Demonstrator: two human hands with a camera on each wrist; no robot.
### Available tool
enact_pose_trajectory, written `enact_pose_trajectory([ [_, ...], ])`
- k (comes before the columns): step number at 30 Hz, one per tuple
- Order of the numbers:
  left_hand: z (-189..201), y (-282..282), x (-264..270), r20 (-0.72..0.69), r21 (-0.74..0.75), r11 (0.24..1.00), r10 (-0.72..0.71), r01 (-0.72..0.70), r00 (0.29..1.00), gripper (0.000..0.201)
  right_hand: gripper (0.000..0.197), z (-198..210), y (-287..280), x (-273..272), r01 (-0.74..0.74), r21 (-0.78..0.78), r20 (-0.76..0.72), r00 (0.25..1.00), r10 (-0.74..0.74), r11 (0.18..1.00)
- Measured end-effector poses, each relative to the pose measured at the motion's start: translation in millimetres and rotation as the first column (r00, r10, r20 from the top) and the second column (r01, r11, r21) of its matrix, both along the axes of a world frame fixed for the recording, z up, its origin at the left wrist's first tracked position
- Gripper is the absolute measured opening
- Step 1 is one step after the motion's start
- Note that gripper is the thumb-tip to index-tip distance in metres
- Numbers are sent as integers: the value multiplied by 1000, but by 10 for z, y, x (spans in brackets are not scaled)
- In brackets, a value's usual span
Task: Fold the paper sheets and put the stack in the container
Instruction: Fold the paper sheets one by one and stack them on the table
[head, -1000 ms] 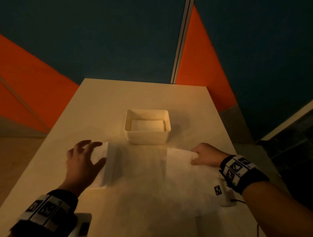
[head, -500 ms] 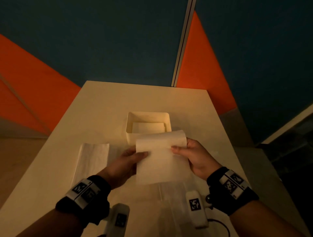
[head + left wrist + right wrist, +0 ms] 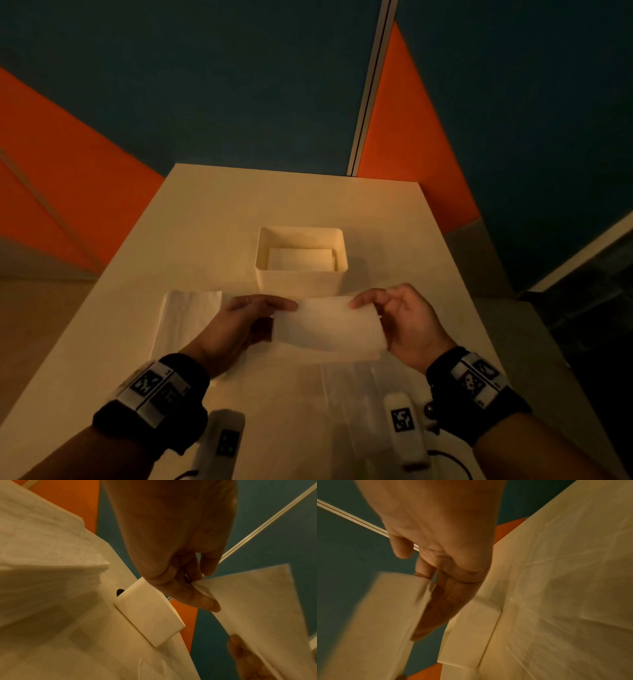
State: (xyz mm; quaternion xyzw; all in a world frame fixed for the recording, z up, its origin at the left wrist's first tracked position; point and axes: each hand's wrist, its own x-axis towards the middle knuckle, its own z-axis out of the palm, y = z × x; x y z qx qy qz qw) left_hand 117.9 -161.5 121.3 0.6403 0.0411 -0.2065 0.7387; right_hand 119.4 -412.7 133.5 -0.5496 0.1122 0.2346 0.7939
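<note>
I hold a folded white paper sheet in the air just in front of the white container. My left hand pinches its left top corner, thumb on top. My right hand pinches its right top corner. In the left wrist view the left hand grips the sheet at a corner. The right wrist view shows the right hand at the edge of the blurred sheet. A folded sheet lies inside the container. A stack of paper sheets lies on the table at the left.
The table is pale and narrow, with orange and dark blue wall panels behind it. A thin crumpled sheet lies on the table under my hands. The stack of sheets and the container fill the left wrist view.
Both hands lifted a sheet off the table and brought it together in front of the container. Since half a second ago it went from a curled tall shape to a flatter, wider folded rectangle.
</note>
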Motion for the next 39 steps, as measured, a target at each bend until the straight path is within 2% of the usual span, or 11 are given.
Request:
enact_pose_trajectory([
  [3,25,9,-56,10,25,995,-102,101,995,43,18,-56,42,-12,-92,-239,96,988,118,967],
  [4,6,9,-66,7,42,988,-150,150,989,47,17,-97,52,-15,-144,-298,134,972,191,944],
  [8,4,-73,-111,11,228,894,-398,385,917,21,44,-144,151,-29,-396,-353,151,870,469,848],
  [11,-44,-93,-132,-35,227,847,-486,480,873,33,44,-125,243,-4,-452,-481,129,811,570,751],
  [13,-70,-25,-155,-44,181,895,-408,409,912,33,36,-103,241,34,-435,-466,75,848,524,770],
  [16,-109,244,-186,18,181,978,-109,104,994,36,23,-147,88,139,-275,-532,43,936,350,801],
  [20,-86,664,-263,48,154,950,267,-271,962,35,15,-289,-251,331,-43,-670,39,995,93,741],
  [22,-82,832,-299,18,187,928,325,-322,946,33,18,-367,-437,444,-22,-763,42,996,84,646],
  [26,-165,990,-315,-4,321,878,377,-356,926,34,30,-518,-720,625,-119,-913,-28,973,231,390],
  [34,-329,1007,-306,76,519,781,364,-348,928,32,71,-674,-862,673,-334,-940,-335,870,362,-67],
  [39,-419,980,-275,186,804,531,201,-267,962,31,78,-745,-779,637,-296,-919,-381,833,402,-259],
])
